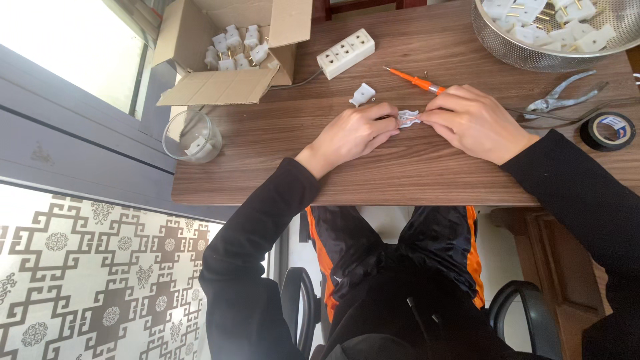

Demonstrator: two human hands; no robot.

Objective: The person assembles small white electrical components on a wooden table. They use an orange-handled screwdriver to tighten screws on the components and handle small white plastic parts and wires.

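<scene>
Both hands rest on the wooden table [413,167] near the centre of the frame, meeting over a small white plug part [408,118]. The left hand [353,133] pinches the part's left end between thumb and fingers; the right hand [473,123] closes on its right end, so the part is gripped from both sides and lies just above the table surface. An orange-handled screwdriver [412,79] lies on the table just above the right hand, tip pointing to the upper left. A loose white plug cover [363,93] sits just above the left hand. Further up, a white power strip [345,53] lies beside an open cardboard box [220,87] holding white plugs, in the upper left. A glass bowl [191,137] stands at the table's left edge. In the upper right, a metal colander [533,57] holds more white plugs; below it lie pliers [560,97] and a roll of black tape [607,131].
</scene>
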